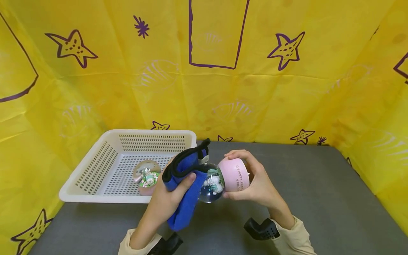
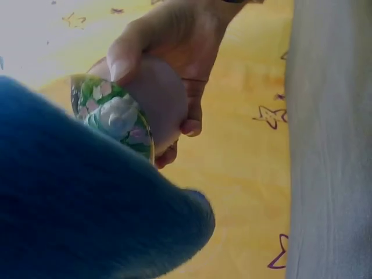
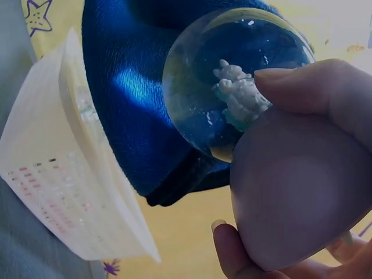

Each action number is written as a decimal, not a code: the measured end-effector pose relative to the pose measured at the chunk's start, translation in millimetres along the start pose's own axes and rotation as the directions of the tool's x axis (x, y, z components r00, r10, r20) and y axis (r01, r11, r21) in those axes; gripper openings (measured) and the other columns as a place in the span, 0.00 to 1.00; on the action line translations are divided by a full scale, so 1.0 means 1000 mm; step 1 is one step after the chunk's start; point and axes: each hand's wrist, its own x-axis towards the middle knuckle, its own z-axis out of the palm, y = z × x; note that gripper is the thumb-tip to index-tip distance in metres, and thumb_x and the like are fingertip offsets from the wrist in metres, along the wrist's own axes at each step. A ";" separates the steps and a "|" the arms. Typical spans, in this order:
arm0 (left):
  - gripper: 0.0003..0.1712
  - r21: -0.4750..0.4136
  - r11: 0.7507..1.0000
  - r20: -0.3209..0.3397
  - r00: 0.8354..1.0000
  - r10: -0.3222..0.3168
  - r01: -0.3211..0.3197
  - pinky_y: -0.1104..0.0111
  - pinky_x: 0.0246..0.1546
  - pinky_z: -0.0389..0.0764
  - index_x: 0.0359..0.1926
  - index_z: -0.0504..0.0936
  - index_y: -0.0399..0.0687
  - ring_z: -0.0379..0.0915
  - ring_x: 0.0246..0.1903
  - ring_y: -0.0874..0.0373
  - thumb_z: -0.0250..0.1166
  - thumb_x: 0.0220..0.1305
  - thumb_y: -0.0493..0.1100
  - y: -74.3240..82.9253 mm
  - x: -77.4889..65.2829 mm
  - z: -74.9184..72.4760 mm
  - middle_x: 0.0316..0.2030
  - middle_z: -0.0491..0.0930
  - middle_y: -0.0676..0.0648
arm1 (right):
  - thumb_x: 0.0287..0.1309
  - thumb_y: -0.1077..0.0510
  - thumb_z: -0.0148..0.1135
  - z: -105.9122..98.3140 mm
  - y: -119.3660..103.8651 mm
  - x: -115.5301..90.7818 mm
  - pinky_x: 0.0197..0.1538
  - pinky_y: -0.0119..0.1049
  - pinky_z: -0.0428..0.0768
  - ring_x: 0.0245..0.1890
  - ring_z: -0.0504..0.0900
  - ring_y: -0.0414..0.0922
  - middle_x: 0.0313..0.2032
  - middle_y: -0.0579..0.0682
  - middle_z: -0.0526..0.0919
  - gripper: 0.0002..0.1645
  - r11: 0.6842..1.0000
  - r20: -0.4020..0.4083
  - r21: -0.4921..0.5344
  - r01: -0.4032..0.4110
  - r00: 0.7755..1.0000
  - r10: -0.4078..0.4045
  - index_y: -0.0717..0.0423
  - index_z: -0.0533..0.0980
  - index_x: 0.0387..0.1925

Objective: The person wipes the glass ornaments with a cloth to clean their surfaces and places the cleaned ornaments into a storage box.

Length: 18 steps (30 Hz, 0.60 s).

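In the head view my right hand [image 1: 259,180] grips the pink base of a snow globe [image 1: 234,174], which lies on its side in the air with its glass ball toward the left. White llama-like figures and green bits show inside the ball. My left hand [image 1: 170,196] holds a folded blue cloth [image 1: 188,198] with black edging, thumb on top, and the cloth covers the far end of the glass. In the right wrist view the cloth [image 3: 133,99] lies right behind the clear ball [image 3: 197,87]. The left wrist view shows the cloth [image 2: 87,197] overlapping the globe.
A white perforated basket [image 1: 92,198] stands at the left on the grey table [image 1: 318,198]. Inside it is a second snow globe [image 1: 147,173] with a pink base, partly hidden by my left hand. A yellow curtain [image 1: 204,95] with purple sea drawings hangs behind and at both sides.
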 end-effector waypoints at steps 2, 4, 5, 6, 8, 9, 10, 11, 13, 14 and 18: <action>0.20 -0.048 0.997 0.003 0.998 -0.060 0.060 0.70 0.47 0.82 0.60 0.76 0.47 0.81 0.43 0.62 0.62 0.68 0.37 0.001 0.000 -0.001 0.47 0.83 0.45 | 0.26 0.75 0.81 0.000 0.000 0.000 0.35 0.42 0.87 0.50 0.80 0.46 0.58 0.54 0.73 0.50 1.000 0.006 0.019 0.013 1.000 -0.013 0.60 0.68 0.57; 0.18 -0.092 0.993 0.016 0.997 -0.078 0.080 0.69 0.46 0.83 0.60 0.76 0.45 0.82 0.43 0.61 0.59 0.70 0.36 0.001 0.001 -0.003 0.47 0.83 0.45 | 0.25 0.76 0.81 0.001 -0.001 0.000 0.35 0.43 0.87 0.51 0.79 0.46 0.58 0.60 0.72 0.50 0.999 0.012 0.032 0.036 0.999 -0.037 0.61 0.68 0.57; 0.18 -0.107 0.991 0.024 0.996 -0.081 0.083 0.69 0.46 0.83 0.60 0.76 0.44 0.81 0.43 0.60 0.59 0.70 0.36 0.001 0.001 -0.003 0.47 0.83 0.44 | 0.25 0.76 0.81 0.001 -0.002 0.000 0.35 0.43 0.87 0.50 0.79 0.46 0.58 0.62 0.71 0.50 0.999 0.011 0.035 0.041 0.999 -0.041 0.61 0.68 0.57; 0.18 -0.113 0.990 0.030 0.996 -0.083 0.086 0.69 0.46 0.83 0.59 0.76 0.44 0.81 0.43 0.61 0.59 0.70 0.36 0.002 0.001 -0.003 0.47 0.83 0.45 | 0.25 0.76 0.81 0.001 -0.002 0.000 0.34 0.43 0.87 0.50 0.79 0.46 0.58 0.64 0.70 0.50 0.998 0.010 0.037 0.044 0.999 -0.045 0.61 0.68 0.57; 0.20 -0.116 0.991 0.048 0.997 -0.067 0.072 0.70 0.49 0.81 0.61 0.75 0.46 0.80 0.45 0.61 0.60 0.69 0.35 0.002 0.001 -0.003 0.49 0.82 0.47 | 0.25 0.76 0.81 0.001 -0.004 0.001 0.34 0.42 0.87 0.49 0.80 0.46 0.58 0.65 0.70 0.50 0.999 0.005 0.033 0.036 0.999 -0.037 0.61 0.68 0.56; 0.22 -0.106 0.993 0.055 0.997 -0.054 0.060 0.72 0.51 0.80 0.62 0.75 0.48 0.79 0.47 0.61 0.60 0.69 0.35 0.002 0.001 -0.003 0.51 0.81 0.49 | 0.25 0.75 0.81 0.000 -0.004 0.001 0.34 0.42 0.87 0.48 0.80 0.45 0.58 0.66 0.70 0.50 0.999 0.001 0.027 0.030 1.000 -0.030 0.61 0.68 0.56; 0.23 -0.096 0.994 0.060 0.997 -0.049 0.054 0.73 0.52 0.79 0.63 0.74 0.49 0.78 0.47 0.61 0.61 0.68 0.35 0.003 0.000 -0.003 0.52 0.80 0.49 | 0.25 0.75 0.82 0.000 -0.004 0.001 0.34 0.42 0.87 0.47 0.80 0.45 0.58 0.66 0.70 0.50 1.000 -0.001 0.022 0.021 1.000 -0.021 0.61 0.68 0.56; 0.24 -0.082 0.996 0.064 0.997 -0.034 0.039 0.73 0.52 0.78 0.63 0.73 0.50 0.78 0.48 0.61 0.62 0.67 0.34 0.003 0.000 -0.003 0.52 0.79 0.49 | 0.25 0.75 0.82 0.000 -0.005 0.001 0.33 0.41 0.86 0.46 0.81 0.45 0.58 0.64 0.70 0.50 1.000 -0.004 0.018 0.012 1.000 -0.012 0.61 0.68 0.56; 0.27 -0.044 0.999 0.068 0.998 0.012 -0.009 0.74 0.52 0.77 0.64 0.72 0.52 0.76 0.48 0.61 0.63 0.66 0.33 0.003 0.000 -0.002 0.54 0.77 0.50 | 0.26 0.74 0.82 0.000 -0.005 0.001 0.33 0.41 0.86 0.45 0.81 0.45 0.58 0.61 0.71 0.50 1.000 -0.009 0.004 -0.001 1.000 0.002 0.61 0.68 0.56; 0.28 -0.026 0.999 0.069 0.997 0.039 -0.038 0.73 0.51 0.77 0.64 0.71 0.53 0.75 0.48 0.60 0.64 0.65 0.33 0.003 0.000 -0.002 0.53 0.77 0.50 | 0.26 0.74 0.83 0.000 -0.005 0.001 0.33 0.41 0.86 0.45 0.81 0.44 0.58 0.59 0.72 0.50 1.000 -0.012 -0.003 -0.006 1.000 0.006 0.61 0.68 0.56; 0.32 0.023 0.986 0.086 0.983 0.164 -0.167 0.72 0.53 0.77 0.66 0.71 0.50 0.75 0.51 0.60 0.66 0.61 0.29 0.003 0.001 -0.001 0.57 0.77 0.47 | 0.25 0.73 0.84 0.000 -0.006 0.001 0.32 0.41 0.86 0.44 0.82 0.44 0.59 0.53 0.72 0.51 1.000 -0.016 -0.012 -0.026 1.000 0.025 0.60 0.68 0.57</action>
